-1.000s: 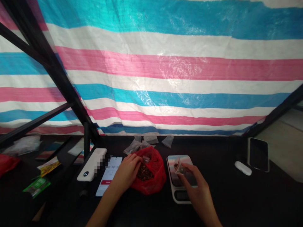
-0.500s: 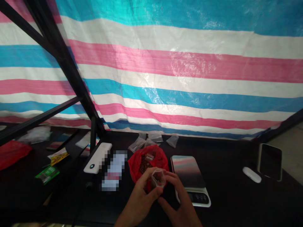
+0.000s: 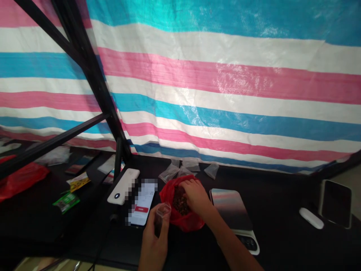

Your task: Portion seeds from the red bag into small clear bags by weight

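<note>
My left hand grips a small clear plastic bag upright, its mouth spread and facing up. It is just left of and in front of a red plastic bag, which stands with its top open. Small brown pieces fill the red bag; their exact kind is too small to tell. Over the right side of that bag, my right hand reaches in with fingers curled down. Its fingertips are hidden among the pieces, so what they pinch does not show.
Right of the red bag is a kitchen scale. A lit phone and a white device lie left. Several clear bags lie behind. Farther right are a white mouse-like object and another phone. A black frame slants at left.
My right hand has left the small clear bag and moved up into the red bag. My left hand has shifted left, holding the small bag alone. The view has turned slightly left.
</note>
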### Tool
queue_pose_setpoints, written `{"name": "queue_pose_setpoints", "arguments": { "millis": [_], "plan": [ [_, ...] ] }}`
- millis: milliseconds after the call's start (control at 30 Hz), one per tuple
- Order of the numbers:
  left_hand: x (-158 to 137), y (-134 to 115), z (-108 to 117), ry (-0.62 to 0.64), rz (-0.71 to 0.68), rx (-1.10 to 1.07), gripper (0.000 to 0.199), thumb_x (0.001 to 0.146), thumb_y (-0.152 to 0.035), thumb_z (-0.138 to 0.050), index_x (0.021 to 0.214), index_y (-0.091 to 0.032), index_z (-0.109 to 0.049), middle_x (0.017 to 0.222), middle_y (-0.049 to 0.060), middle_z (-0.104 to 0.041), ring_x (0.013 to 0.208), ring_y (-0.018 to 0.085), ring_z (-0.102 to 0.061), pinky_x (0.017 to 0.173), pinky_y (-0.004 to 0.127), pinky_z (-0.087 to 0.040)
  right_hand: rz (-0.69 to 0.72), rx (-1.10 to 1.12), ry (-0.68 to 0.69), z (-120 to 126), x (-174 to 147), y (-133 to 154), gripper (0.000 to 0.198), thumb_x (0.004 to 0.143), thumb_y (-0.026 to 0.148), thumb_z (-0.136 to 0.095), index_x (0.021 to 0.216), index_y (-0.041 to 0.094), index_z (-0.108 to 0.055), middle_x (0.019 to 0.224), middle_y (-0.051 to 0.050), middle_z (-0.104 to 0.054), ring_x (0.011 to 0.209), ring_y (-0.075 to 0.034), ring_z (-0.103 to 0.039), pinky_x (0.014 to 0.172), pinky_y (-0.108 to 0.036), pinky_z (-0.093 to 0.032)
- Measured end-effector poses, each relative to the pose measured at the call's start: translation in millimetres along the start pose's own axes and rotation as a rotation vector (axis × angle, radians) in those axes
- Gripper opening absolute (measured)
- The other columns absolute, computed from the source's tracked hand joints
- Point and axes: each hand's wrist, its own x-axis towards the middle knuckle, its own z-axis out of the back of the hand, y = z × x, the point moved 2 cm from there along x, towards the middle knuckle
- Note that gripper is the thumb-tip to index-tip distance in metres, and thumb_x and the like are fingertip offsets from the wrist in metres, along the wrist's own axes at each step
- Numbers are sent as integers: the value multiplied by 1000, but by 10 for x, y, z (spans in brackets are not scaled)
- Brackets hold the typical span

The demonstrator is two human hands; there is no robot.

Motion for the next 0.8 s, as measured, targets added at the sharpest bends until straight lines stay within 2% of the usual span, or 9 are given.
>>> {"name": "queue_pose_setpoints", "arguments": {
  "millis": [67,167,333,433,533,700,800],
  "plan": [
    [-44,43,-69,-8,9,-17,50,90,-64,-58,114,-20,-64,116,11,-72,114,29,-66,101,42,-52,72,25,44,-18,-40,21,48,70,-2,-65,113,19,-71,119,-11,-73,115,-29,-62,103,-41,-40],
    [-57,93,-136,-9,0,-77,51,90,-64,-58,113,-20,-64,112,11,-72,111,28,-67,99,41,-53,140,98,78,-24,-93,66,48,70,-3,-61,109,22,-72,117,-7,-74,113,-25,-65,100,-36,-44],
    [-63,181,-145,-50,-25,-143,50,91,-64,-58,114,-20,-63,115,11,-71,112,27,-68,99,40,-54,131,248,3,6,-139,16,46,74,0,-60,112,23,-72,118,-6,-72,106,-22,-68,95,-32,-50],
    [-73,183,-135,-74,-67,-75,46,92,-57,-60,119,-21,-62,116,10,-71,115,28,-66,101,42,-52,97,311,-78,92,-208,-59,47,76,0,-58,115,22,-71,117,-8,-72,106,-23,-68,96,-36,-51],
    [-34,128,-145,-62,-103,45,46,90,-50,-65,126,-22,-61,126,11,-67,122,29,-63,106,46,-49,102,372,-130,243,-315,-65,45,79,0,-56,115,23,-71,117,-7,-71,109,-22,-67,100,-36,-51],
    [102,21,-208,7,-168,185,47,90,-42,-65,132,-23,-60,126,11,-67,121,29,-62,105,50,-49,101,538,-227,512,-531,92,37,86,8,-56,113,26,-74,120,-4,-70,113,-20,-65,103,-35,-50],
    [138,3,-260,46,-192,190,45,89,-39,-66,131,-24,-61,126,10,-68,120,29,-63,104,50,-50,117,477,-223,555,-628,213,38,90,11,-56,117,29,-74,126,-4,-69,116,-22,-65,104,-36,-50]
  ]
}}
